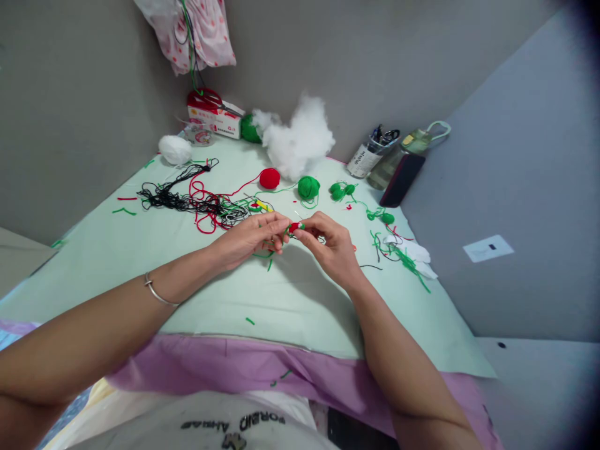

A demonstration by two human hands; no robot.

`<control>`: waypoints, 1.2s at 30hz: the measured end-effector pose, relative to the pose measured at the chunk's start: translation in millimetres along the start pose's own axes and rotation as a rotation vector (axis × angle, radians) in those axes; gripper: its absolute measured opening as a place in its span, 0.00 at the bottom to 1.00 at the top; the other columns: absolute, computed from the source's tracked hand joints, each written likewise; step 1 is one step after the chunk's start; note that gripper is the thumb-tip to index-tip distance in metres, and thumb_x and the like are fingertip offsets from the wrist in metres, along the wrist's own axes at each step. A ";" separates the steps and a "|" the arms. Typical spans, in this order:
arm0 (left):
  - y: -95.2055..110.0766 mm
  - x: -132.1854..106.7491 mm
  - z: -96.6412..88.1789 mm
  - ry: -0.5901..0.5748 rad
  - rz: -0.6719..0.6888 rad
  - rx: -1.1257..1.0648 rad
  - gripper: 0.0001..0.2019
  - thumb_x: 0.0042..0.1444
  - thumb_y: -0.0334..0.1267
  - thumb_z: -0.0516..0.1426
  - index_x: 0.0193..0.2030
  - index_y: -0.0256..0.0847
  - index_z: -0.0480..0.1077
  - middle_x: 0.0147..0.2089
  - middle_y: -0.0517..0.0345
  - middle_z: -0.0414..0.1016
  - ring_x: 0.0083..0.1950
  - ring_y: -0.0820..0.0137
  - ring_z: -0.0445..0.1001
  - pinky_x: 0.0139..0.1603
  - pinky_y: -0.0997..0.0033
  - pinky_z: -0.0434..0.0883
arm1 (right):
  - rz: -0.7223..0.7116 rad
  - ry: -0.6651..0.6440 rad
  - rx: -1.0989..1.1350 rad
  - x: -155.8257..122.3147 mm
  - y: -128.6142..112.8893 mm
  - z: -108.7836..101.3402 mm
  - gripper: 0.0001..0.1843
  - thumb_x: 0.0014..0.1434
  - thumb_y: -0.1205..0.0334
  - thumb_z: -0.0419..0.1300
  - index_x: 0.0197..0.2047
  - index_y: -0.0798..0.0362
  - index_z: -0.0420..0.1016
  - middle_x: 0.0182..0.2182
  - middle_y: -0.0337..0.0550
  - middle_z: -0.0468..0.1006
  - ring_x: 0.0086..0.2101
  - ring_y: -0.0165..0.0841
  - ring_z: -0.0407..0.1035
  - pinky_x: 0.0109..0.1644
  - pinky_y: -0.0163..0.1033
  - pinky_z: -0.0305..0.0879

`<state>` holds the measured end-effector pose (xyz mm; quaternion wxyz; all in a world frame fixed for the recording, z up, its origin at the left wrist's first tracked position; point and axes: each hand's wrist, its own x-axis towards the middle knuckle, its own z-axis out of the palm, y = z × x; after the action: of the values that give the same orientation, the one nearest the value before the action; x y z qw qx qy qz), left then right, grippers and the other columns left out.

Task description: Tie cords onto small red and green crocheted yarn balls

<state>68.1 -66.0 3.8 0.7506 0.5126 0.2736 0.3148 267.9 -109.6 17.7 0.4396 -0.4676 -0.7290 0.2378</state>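
Observation:
A small red and green yarn piece [295, 227] is between my two hands over the middle of the table. My right hand [334, 247] pinches it with thumb and forefinger from the right. On its other side, my left hand [253, 237] is closed with the thumb against the fingers, gripping the piece's left end, with green yarn running by the fingers. A thin needle-like tip shows just above the piece. Behind it lie a red yarn ball [269, 179] and a green yarn ball [309, 187]. A yellow-handled tool [264, 205] lies behind my left hand, partly hidden.
Tangled black yarn [173, 197] lies at left near a white yarn ball [175, 150]. White stuffing [300, 134] sits at the back, right of red-handled scissors [206, 99] on a box. A pen cup [368, 156], bottle [389, 164] and phone [403, 180] stand at right near green scraps [407, 262].

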 end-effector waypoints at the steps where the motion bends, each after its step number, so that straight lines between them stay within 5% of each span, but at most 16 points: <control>1: -1.3 0.7 -0.8 0.012 0.024 0.032 0.17 0.54 0.51 0.67 0.40 0.39 0.74 0.35 0.60 0.73 0.31 0.76 0.71 0.37 0.72 0.69 | 0.077 -0.004 0.053 0.1 -0.9 0.7 0.10 0.64 0.56 0.63 0.34 0.53 0.76 0.27 0.37 0.67 0.28 0.28 0.60 0.33 0.36 0.57; 5: -6.2 3.4 -3.7 0.061 0.084 0.117 0.15 0.51 0.45 0.69 0.39 0.40 0.74 0.32 0.63 0.71 0.31 0.76 0.70 0.37 0.73 0.66 | 0.284 -0.061 0.195 0.5 -5.1 2.5 0.17 0.63 0.49 0.63 0.31 0.53 0.71 0.23 0.34 0.63 0.25 0.26 0.56 0.29 0.36 0.51; 15: -5.6 2.1 -1.5 0.115 0.082 0.121 0.12 0.52 0.44 0.68 0.37 0.40 0.74 0.33 0.62 0.71 0.33 0.75 0.70 0.41 0.70 0.67 | 0.294 -0.101 0.177 1.5 -8.5 2.5 0.19 0.65 0.47 0.59 0.31 0.54 0.70 0.23 0.36 0.66 0.25 0.27 0.59 0.29 0.36 0.54; 18: -4.4 2.4 -1.4 0.133 0.090 0.044 0.12 0.52 0.43 0.67 0.36 0.40 0.72 0.36 0.63 0.72 0.37 0.73 0.74 0.46 0.68 0.70 | 0.234 -0.060 0.136 0.3 -3.4 0.7 0.13 0.69 0.54 0.54 0.42 0.53 0.75 0.27 0.37 0.69 0.27 0.28 0.62 0.32 0.36 0.59; 22: -3.3 3.1 -1.6 0.141 0.076 -0.014 0.14 0.51 0.43 0.68 0.35 0.40 0.70 0.37 0.62 0.73 0.40 0.70 0.77 0.51 0.63 0.72 | 0.119 0.075 0.013 -1.2 -1.4 -1.9 0.16 0.69 0.61 0.53 0.59 0.48 0.68 0.27 0.34 0.69 0.27 0.29 0.63 0.35 0.37 0.62; 28: -1.6 2.5 -0.8 0.154 0.065 -0.032 0.15 0.50 0.43 0.69 0.36 0.39 0.70 0.34 0.61 0.75 0.37 0.71 0.77 0.48 0.63 0.74 | -0.077 0.166 -0.270 -2.9 -4.2 -3.8 0.07 0.68 0.63 0.56 0.39 0.49 0.76 0.34 0.42 0.73 0.32 0.31 0.67 0.37 0.39 0.63; 36: -1.4 2.6 -0.2 0.166 0.051 0.010 0.14 0.50 0.44 0.69 0.35 0.37 0.72 0.31 0.59 0.75 0.34 0.71 0.75 0.46 0.63 0.73 | -0.187 0.207 -0.479 -0.8 -6.4 -3.6 0.12 0.68 0.63 0.57 0.35 0.47 0.80 0.32 0.44 0.67 0.34 0.34 0.62 0.37 0.41 0.59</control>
<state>69.9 -64.3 2.1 0.7146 0.4951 0.3233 0.3738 268.1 -113.5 24.0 0.4087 -0.5109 -0.7556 -0.0322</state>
